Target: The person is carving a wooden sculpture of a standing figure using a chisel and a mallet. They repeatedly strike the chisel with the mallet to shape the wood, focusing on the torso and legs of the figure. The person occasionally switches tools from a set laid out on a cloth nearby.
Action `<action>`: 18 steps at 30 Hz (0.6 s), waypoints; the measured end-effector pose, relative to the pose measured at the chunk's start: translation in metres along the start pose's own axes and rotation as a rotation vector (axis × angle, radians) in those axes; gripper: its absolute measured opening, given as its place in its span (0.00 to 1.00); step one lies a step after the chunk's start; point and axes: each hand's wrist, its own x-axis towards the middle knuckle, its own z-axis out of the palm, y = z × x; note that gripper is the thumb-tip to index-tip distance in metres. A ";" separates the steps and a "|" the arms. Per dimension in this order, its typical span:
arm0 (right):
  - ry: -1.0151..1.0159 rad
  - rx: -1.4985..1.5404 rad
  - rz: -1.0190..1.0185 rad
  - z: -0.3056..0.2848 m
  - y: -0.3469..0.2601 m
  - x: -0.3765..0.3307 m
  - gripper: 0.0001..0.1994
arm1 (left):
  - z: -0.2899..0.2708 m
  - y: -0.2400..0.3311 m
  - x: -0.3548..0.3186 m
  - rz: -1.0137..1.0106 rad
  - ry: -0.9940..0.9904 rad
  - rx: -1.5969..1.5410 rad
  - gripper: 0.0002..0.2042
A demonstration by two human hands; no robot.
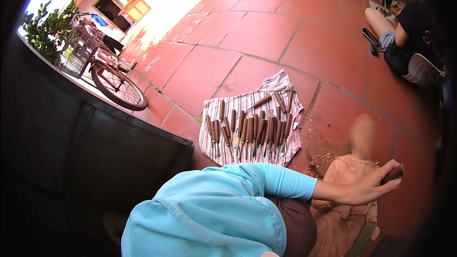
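The left hand (370,186) of the person, at 4 o'clock from the centre of the view, extended from a light turquoise fabric sleeve (290,181), its grip closed around a dark brown wooden piece (394,172) between thumb and curled fingers; the state of the right hand's grip could not be told. Beneath the left forearm, likewise at 4 o'clock, lay a tan carved figure in a robe (340,173), its smooth rounded head (362,135), blurred in the view, pointing toward 12 o'clock. Thin curled tan shavings (324,158) were scattered just beside the figure's shoulder, on the side toward the centre. Near the centre, a pink, grey and white striped cloth (277,82) was spread on the red square-tiled floor (328,52) and bore many carving tools with brown wooden handles (251,128), most with their metal blades directed toward 6 o'clock. A pink bicycle with a wire basket (102,58) stood at 10 o'clock, a large dark panel (85,162) occupied 8 o'clock, and another person in a black top (414,24) sat at 2 o'clock.
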 end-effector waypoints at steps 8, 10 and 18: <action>0.064 0.247 0.021 0.014 0.029 0.018 0.23 | -0.013 0.014 0.026 -0.035 0.160 -0.277 0.06; 0.069 0.271 -0.006 0.013 0.028 0.026 0.23 | -0.020 0.014 0.027 0.016 0.234 -0.260 0.10; 0.120 0.147 0.025 0.014 0.038 0.018 0.23 | -0.024 0.000 0.017 0.154 0.035 -0.413 0.15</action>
